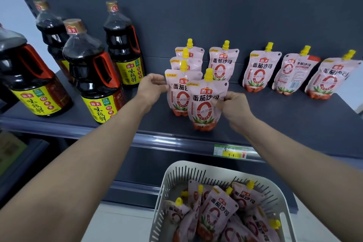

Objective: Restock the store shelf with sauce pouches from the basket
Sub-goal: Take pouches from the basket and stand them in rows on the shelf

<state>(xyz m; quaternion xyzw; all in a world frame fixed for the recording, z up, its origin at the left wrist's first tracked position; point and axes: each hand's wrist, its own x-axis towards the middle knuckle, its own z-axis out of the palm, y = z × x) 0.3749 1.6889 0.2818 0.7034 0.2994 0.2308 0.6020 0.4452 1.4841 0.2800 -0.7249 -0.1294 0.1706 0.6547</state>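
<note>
- The front pouch, pink with a yellow cap, stands upright near the front edge of the shelf, at the middle of the frame.
- The right hand holds this pouch by its right edge with the fingers curled round it. The hand is slightly blurred.
- The left hand pinches the upper left edge of the second pouch. That pouch stands just behind and to the left of the front pouch, which partly covers it.
- Two more pouches stand in a file behind the second pouch, toward the dark back panel. Only their caps and tops show.
- A row of four pouches stands along the back of the shelf, in the right half of the frame, each apart from the next.
- One of them, the turned pouch, shows its back label. The one at the far right leans.
- Four soy sauce bottles, dark with red handles and yellow labels, fill the left of the frame on the same shelf. The nearest stands close beside the left forearm.
- A green and yellow price tag sits on the shelf's front rail, just left of the right forearm.
- A pale slatted basket sits at the bottom of the frame, below the shelf edge.
- In it lies a heap of pouches, overlapping at all angles.
</note>
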